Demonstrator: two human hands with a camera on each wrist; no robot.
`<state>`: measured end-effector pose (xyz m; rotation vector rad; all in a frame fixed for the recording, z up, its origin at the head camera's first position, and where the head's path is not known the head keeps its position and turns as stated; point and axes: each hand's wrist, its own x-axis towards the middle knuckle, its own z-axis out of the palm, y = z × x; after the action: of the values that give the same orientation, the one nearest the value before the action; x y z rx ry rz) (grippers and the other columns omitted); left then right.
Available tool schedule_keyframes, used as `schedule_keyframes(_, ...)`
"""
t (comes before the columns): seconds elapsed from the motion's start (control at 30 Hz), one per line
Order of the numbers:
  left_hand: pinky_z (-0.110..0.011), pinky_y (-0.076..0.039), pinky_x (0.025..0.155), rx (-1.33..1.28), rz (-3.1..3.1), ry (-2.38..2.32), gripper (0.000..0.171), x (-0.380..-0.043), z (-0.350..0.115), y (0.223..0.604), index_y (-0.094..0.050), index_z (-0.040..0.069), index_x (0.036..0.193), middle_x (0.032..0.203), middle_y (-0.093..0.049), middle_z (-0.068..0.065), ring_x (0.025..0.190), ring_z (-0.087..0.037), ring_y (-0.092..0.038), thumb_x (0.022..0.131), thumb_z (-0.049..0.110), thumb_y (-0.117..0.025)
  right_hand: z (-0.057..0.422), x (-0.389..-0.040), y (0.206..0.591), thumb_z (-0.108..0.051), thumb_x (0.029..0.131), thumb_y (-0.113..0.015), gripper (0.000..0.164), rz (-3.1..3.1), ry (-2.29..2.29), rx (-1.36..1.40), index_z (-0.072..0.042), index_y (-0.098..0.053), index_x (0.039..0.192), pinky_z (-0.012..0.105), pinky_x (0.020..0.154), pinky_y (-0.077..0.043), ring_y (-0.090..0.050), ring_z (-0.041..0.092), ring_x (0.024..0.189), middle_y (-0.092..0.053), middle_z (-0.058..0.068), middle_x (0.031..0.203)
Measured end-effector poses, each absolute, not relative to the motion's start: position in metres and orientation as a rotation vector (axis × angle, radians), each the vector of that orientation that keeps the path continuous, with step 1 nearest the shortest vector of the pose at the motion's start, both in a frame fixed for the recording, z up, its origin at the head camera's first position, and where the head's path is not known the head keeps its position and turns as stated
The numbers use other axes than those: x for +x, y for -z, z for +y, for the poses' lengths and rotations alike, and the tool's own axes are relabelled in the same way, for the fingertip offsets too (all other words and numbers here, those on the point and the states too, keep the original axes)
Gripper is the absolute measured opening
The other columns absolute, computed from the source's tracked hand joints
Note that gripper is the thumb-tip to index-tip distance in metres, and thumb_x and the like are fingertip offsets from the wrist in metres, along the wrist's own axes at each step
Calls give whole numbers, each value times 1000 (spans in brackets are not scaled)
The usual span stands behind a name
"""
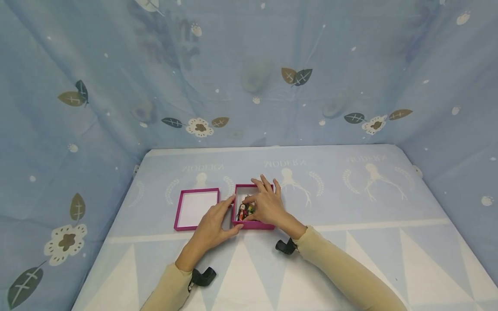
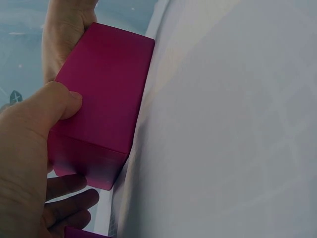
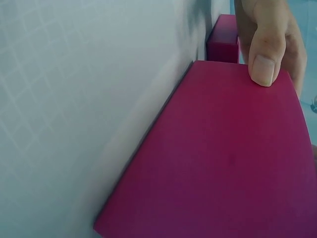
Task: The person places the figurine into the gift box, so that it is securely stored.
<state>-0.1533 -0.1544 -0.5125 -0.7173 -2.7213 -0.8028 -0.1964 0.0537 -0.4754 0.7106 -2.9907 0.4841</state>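
An uncovered magenta box (image 1: 260,225) with a pale inside stands on the table. My left hand (image 1: 213,225) holds it at the near left corner, thumb on the front wall and fingers along the left side; the thumb (image 2: 64,101) shows against the magenta face in the left wrist view. Reaching into the box from the right, my right hand (image 1: 268,206) has thumb and index finger at either end of a small greenish figurine (image 1: 250,209), its other fingers spread above. A black-haired figurine in red (image 1: 242,211) lies beside that one in the box.
A shallow magenta lid (image 1: 196,208), white inside, lies just left of the box. The patterned cloth covers the table (image 1: 350,216), and a blue curtain (image 1: 249,108) rises behind its far edge. A black wrist camera (image 1: 204,276) sits below my left hand.
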Motion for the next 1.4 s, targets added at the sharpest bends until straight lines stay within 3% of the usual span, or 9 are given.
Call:
schedule_keyframes(0.8, -49, -51, 97, -741, -2705, 798, 88, -154, -154, 512, -39, 12, 150, 133, -62, -13, 118, -30, -61, 79, 46, -78, 59, -196, 472, -50, 62, -88, 51, -2971, -606, 750, -30, -77, 107, 71, 113, -10, -18, 40, 149, -32, 10, 158)
schedule_keyframes(1.4, -48, -51, 98, -736, -2716, 772, 89, -151, -154, 511, -39, 11, 150, 134, -62, -12, 119, -29, -61, 78, 47, -78, 70, -186, 481, -46, 65, -88, 50, -2791, -919, 758, -24, -77, 109, 73, 107, -15, -22, 46, 146, -41, 16, 151)
